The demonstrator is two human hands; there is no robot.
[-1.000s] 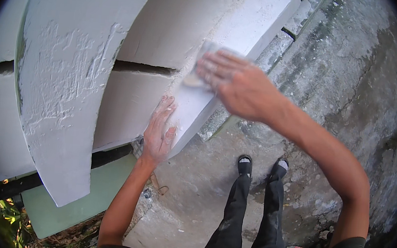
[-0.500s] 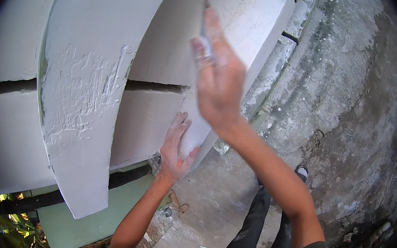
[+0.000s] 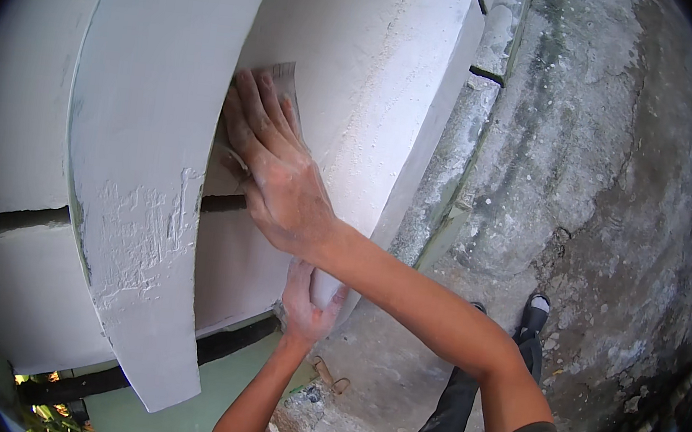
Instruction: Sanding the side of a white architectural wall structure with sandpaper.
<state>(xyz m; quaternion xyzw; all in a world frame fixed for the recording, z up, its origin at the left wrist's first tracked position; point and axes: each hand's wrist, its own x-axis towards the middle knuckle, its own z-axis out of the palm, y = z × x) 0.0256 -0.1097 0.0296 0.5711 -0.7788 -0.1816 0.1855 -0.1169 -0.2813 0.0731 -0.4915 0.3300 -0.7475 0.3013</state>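
Observation:
My right hand presses a thin grey sheet, apparently sandpaper, flat against the recessed white panel, just beside the curved white board; the hand partly covers the sheet. My left hand rests at the lower end of the white ledge, its thumb apart and its fingers stretched upward, partly hidden behind my right wrist. Rough plaster marks show on the board's lower half and along the ledge's inner line. Dark slots cut across the panels.
To the right, a stepped concrete edge runs beside stained concrete ground, where my feet stand. A pale green surface and foliage lie below the white structure. A pole lies at lower right.
My right hand has moved from the ledge, lifting and turning, leftward onto the recessed panel beside the curved board with the sheet. My left hand stays on the ledge; the view has shifted.

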